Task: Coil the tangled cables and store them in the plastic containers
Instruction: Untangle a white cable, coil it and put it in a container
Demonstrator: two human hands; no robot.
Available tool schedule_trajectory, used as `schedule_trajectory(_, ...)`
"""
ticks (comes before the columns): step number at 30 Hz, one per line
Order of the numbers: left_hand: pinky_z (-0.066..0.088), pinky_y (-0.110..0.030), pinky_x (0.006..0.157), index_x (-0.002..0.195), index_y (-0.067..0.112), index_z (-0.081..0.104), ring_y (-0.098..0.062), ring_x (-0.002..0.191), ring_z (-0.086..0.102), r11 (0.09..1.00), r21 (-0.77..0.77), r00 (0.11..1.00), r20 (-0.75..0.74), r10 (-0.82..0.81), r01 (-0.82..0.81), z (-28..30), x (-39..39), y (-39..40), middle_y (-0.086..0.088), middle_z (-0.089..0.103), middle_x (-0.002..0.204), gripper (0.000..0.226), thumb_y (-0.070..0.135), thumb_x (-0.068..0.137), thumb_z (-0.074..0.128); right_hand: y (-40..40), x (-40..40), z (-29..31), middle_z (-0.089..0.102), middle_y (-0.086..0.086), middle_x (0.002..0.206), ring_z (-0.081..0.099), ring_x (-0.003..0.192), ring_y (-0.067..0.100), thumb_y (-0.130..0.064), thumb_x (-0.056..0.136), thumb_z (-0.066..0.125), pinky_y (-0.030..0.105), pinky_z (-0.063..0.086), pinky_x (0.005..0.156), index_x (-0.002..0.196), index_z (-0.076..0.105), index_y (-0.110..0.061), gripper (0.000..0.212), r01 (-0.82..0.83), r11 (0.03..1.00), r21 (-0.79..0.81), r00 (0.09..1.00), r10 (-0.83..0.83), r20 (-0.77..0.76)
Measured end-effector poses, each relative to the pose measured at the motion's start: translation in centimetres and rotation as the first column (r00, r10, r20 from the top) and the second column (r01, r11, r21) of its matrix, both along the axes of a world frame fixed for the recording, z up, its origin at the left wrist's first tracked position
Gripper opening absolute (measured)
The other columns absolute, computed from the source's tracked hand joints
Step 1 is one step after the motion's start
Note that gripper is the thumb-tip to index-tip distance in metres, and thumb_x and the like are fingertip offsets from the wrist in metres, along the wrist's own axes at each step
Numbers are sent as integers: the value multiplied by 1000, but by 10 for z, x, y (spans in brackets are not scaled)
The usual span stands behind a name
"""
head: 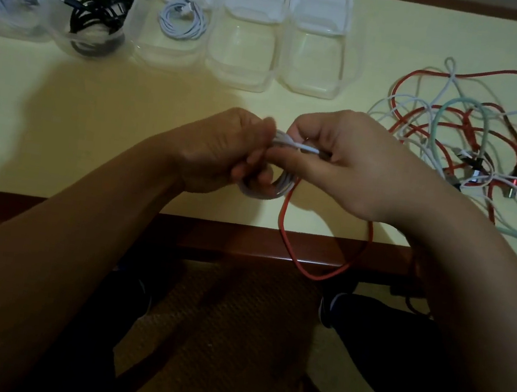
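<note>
Left hand (223,151) grips the white cable coil (271,187) above the table's (130,113) near edge; right hand (337,160) pinches its loose end. Best to tuck that end tight round the loops, then drop it in an empty container (243,49). Tangled cables (474,142) wait right.

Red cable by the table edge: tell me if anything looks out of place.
Yes. A loop of the red cable hangs over the front edge of the table, below the right hand, while the rest lies in the tangle.
</note>
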State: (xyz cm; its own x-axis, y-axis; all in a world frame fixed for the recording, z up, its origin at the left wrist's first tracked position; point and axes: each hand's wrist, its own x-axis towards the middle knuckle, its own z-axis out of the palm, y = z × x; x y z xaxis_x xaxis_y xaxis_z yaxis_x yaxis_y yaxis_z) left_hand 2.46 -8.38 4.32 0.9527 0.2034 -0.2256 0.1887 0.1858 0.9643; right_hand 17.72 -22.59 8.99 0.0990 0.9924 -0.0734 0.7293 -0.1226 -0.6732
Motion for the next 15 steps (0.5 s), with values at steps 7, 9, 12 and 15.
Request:
schedule_trajectory(7,43,-21,60,71,-1,59,-12,56,49,880,210,900,3,436,-427,11,25,-27,-9,50,60,67,60,98,53,2,12,-18,51,-4,62,46,58,7,-40,106,58,24,32,55,78,61,-6,44,160,980,119,987,-160,-14)
schedule_trajectory(9,38,-12,55,78,-7,62,-7,56,47,810,385,883,28,469,-443,12,22,-31,-10,55,66,68,53,105,46,1,11,-22,55,-3,64,49,59,9,-42,106,56,27,35,57,79,62,-8,45,175,975,135,985,-174,-15)
schedule_trajectory(12,40,-23,67,69,5,63,-12,62,49,852,306,884,-61,463,-425,13,18,-28,-8,55,67,64,57,103,46,2,5,-25,54,-4,63,50,59,11,-45,106,55,32,37,58,78,62,-10,46,221,965,142,975,-219,-25)
schedule_trajectory(15,36,-28,67,60,21,58,-12,55,43,905,52,897,-118,426,-422,12,15,-23,1,43,61,52,45,105,50,5,1,-28,49,-8,58,44,53,5,-46,105,57,27,34,56,79,63,-8,46,268,961,70,958,-258,-128)
